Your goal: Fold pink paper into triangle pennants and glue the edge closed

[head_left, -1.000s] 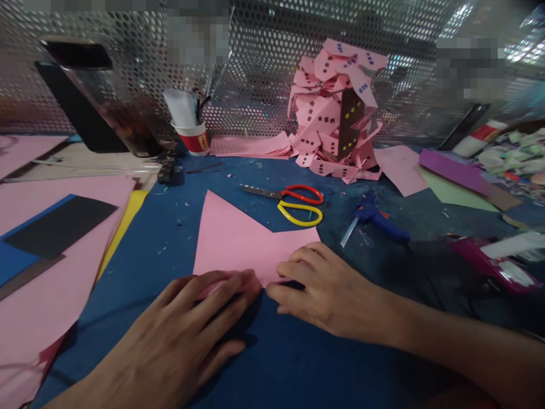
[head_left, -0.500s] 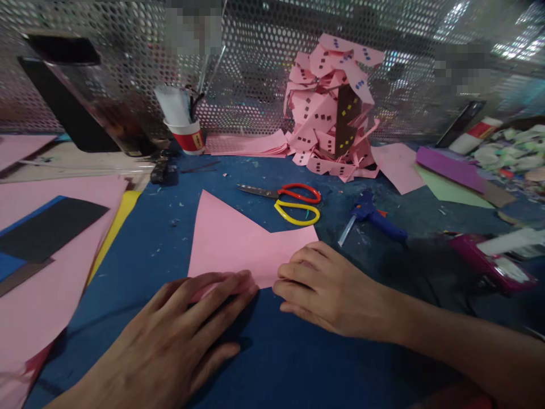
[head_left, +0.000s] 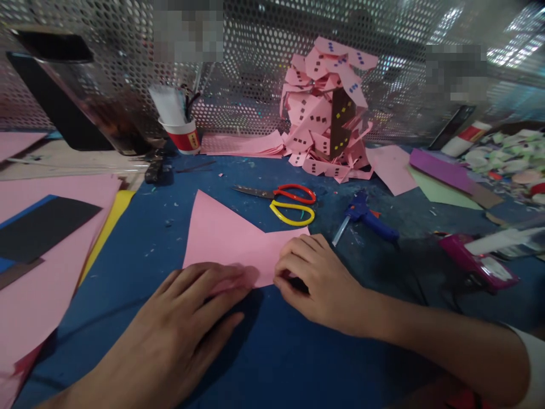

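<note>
A sheet of pink paper (head_left: 230, 244) with a folded, angular outline lies on the blue table in front of me. My left hand (head_left: 191, 309) rests over its lower left edge, fingers stretched out across the paper and thumb apart. At the lower right edge, my right hand (head_left: 317, 281) has its fingers curled, with thumb and forefinger closed on the paper. Part of the sheet is hidden under both hands. Just beyond it lie scissors (head_left: 283, 201) with one red and one yellow handle. A blue glue gun (head_left: 364, 216) lies to the right of them.
A tall pink paper model (head_left: 317, 119) with small printed squares stands at the back, by a perforated metal screen. Left of it are a paper cup (head_left: 183, 138) and pink strips (head_left: 242, 144). Large pink sheets (head_left: 38, 318) lie at left, a magenta device (head_left: 477, 261) at right.
The right hand's fingers have curled further and its thumb has drawn in toward the paper. The left hand has shifted slightly along the lower edge. The whole view has moved a little.
</note>
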A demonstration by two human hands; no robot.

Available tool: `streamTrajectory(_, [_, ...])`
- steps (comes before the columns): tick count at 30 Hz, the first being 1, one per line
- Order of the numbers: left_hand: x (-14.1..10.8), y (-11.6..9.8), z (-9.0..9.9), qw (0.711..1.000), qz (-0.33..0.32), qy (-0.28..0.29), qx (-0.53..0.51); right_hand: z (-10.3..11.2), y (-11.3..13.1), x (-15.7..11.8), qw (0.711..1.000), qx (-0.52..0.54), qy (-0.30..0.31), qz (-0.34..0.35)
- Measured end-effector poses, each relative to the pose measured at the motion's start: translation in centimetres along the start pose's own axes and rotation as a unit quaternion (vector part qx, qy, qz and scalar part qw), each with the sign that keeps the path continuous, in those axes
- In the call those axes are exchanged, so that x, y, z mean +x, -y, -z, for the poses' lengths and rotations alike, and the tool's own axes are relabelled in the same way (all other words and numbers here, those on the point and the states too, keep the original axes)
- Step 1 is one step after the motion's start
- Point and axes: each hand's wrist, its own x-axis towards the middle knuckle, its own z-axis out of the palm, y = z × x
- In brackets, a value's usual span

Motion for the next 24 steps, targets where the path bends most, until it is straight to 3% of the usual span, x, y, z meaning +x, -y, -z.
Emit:
streamTrajectory(5, [2.8,-0.5,-0.4,0.995,0.052,-0.010,-0.087,-0.4,0.1,-0.1,0.999,-0.023,-0.016,-0.022])
streamTrajectory(9, [4.0,-0.7,-1.2,0.993,0.089,-0.014,-0.073,-0.5,0.2,-0.1,0.999,-0.024,-0.011,-0.044])
streamTrajectory(24, [3.6,-0.3,-1.6,0.989,0.123,-0.031,-0.074,0.1,0.0,-0.3,0.998,0.002,-0.011,-0.066])
